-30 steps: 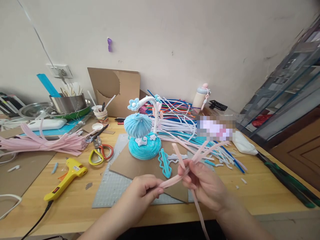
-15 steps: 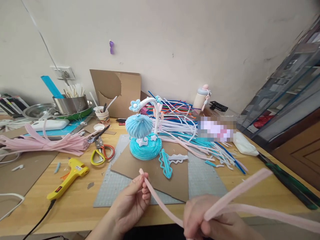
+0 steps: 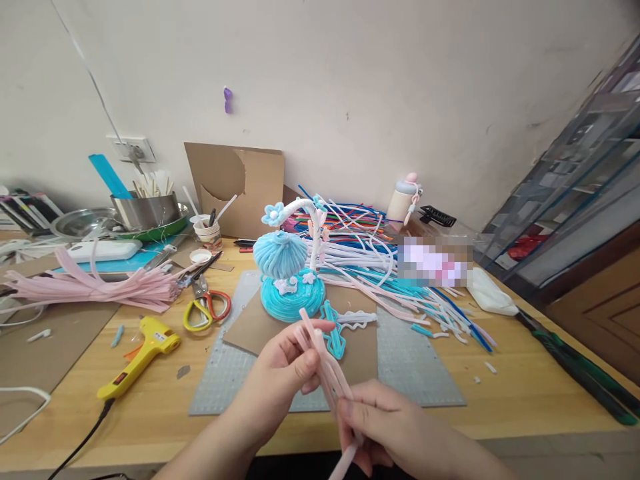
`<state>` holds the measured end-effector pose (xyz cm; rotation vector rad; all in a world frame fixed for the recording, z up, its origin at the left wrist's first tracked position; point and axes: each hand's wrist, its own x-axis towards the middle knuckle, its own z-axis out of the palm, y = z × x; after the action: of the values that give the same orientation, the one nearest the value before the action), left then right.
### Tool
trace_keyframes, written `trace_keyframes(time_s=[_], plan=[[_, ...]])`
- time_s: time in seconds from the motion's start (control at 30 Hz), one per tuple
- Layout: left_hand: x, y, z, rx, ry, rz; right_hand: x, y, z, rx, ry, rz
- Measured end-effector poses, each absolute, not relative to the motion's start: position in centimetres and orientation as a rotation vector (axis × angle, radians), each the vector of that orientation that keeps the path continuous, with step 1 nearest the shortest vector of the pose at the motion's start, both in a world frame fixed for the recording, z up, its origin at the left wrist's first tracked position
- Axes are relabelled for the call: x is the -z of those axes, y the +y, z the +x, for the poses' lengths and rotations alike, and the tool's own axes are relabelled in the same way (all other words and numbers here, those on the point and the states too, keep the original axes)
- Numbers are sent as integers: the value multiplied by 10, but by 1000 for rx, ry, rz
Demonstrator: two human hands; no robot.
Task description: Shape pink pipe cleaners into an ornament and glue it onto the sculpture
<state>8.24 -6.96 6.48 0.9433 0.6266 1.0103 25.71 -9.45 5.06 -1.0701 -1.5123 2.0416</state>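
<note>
Several strands of pink pipe cleaner (image 3: 327,363) run side by side between my hands, over the front edge of the table. My left hand (image 3: 293,363) pinches their upper ends, whose tips poke out above the fingers. Lower down, my right hand (image 3: 373,420) grips the strands where they fold, and one length hangs below it. Just beyond my hands stands a blue pipe-cleaner lamp (image 3: 293,297) with a white curved stem, a pleated shade and small flowers. A turquoise and white pipe-cleaner piece (image 3: 336,333) lies beside its base, partly behind my left hand.
A yellow glue gun (image 3: 143,353) and scissors (image 3: 207,310) lie on the left, near a pink pipe-cleaner bundle (image 3: 95,287). Cardboard (image 3: 245,333) rests on a grey cutting mat (image 3: 415,367). Many coloured pipe cleaners (image 3: 360,257) are heaped behind. Long green-handled shears (image 3: 575,363) lie far right.
My hands have come together. The pink pipe cleaner, stretched between them with loose ends out to the right before, is now gathered into parallel strands. The view has shifted slightly.
</note>
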Motion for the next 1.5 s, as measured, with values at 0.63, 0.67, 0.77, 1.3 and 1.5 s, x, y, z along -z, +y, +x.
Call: trace_keyframes(time_s=[0.63,0.67,0.77,1.3,1.5], plan=[[-53,-70,88,-1001,907,1073,-53,-83,250,-1480,-1830,-1070],[-53,-71,87,-1016,914,1076,-53,-83,250,-1476,-1846,-1046],[-53,-72,84,-985,871,1112,-54,-83,252,-1423,-1859,-959],[-52,-75,81,-888,714,1139,-52,-83,259,-1429,-1907,-916],[-54,-76,82,-898,777,1270,-55,-83,258,-1411,-1924,-973]])
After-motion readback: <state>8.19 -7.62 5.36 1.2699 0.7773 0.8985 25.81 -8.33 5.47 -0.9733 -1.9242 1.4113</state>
